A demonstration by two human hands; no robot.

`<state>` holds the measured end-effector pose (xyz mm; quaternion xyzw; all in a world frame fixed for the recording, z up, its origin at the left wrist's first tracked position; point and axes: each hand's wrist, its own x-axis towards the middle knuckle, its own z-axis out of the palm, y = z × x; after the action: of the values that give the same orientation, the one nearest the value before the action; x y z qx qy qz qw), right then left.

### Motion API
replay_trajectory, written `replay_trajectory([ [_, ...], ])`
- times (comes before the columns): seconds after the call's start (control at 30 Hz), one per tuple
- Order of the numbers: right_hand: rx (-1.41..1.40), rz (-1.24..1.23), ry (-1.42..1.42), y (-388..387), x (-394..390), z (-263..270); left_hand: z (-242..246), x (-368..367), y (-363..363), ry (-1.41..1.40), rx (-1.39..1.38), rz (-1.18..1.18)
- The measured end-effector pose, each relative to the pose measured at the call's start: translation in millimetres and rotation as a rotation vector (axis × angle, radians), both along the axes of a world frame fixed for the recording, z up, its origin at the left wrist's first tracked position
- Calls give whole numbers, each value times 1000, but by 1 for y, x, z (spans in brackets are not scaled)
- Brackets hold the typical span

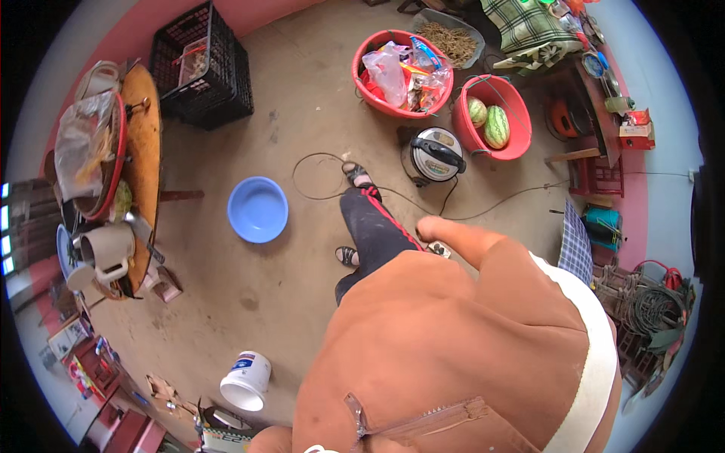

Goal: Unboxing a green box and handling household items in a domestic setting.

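Note:
My right hand (433, 229) hangs beside my dark trousers (374, 226), its fingers curled and blurred. Whether anything is inside it cannot be made out. Just past that hand a small pale object with dark spots (439, 249), perhaps a power strip, shows partly behind my body. My left hand is out of view; only a bit of brown sleeve (272, 439) shows at the bottom edge. An electric pressure cooker (436, 154) with a black lid handle stands on the floor ahead of the right hand. A blue plastic basin (257, 209) sits on the floor before my feet.
A dark cable (498, 214) crosses the floor and loops by my sandal (355, 169). Red tubs hold packets (362, 96) and watermelons (497, 127). A black crate (226, 85), a cluttered wooden table (144, 141) and a tipped white bucket (252, 368) stand around.

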<state>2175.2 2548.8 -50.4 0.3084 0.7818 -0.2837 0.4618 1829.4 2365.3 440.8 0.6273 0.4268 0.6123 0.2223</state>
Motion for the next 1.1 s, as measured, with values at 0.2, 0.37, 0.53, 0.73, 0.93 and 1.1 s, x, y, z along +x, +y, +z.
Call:
replay_trajectory([
  [0.2,-23,-146,207,-24,-83,27,27,27,-47,60,186,-45],
  [0.37,-17,-64,107,-50,-80,12,30,35,-53,-6,205,-93],
  [0.53,41,-270,123,-28,-45,17,-13,21,-38,-400,-97,-33],
  [0.73,416,-769,145,53,35,-42,-149,23,38,-884,-502,82],
  [0.93,566,-933,120,147,65,-158,-364,61,111,-1227,-1136,354],
  [1.1,691,-916,368,192,91,-229,-511,137,31,-932,-1724,266],
])
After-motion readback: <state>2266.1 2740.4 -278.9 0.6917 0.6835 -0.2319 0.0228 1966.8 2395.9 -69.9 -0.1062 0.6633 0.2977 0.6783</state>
